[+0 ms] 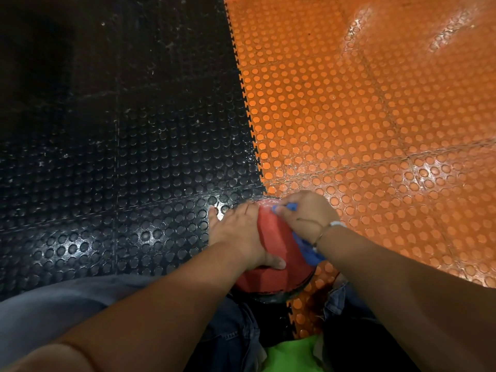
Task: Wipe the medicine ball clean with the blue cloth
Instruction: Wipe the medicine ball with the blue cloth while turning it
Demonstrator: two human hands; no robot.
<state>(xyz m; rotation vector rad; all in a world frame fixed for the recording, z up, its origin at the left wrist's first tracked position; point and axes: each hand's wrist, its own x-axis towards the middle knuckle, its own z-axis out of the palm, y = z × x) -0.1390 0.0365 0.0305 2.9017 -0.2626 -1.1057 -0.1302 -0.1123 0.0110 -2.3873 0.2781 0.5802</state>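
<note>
Red-and-black medicine ball (279, 253) sits on the floor at 6 o'clock, right on the seam btwn black mat (120, 157) and orange mat (362, 116). L hand (236, 234) lies flat, fingers straight, on its 9 o'clock side. R hand (306, 216), at 1 o'clock, bunches the blue cloth (308, 252) against the ball.

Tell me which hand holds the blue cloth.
The right hand, its fingers curled round the blue cloth on the medicine ball; the left hand rests flat against the ball, holding nothing.
</note>
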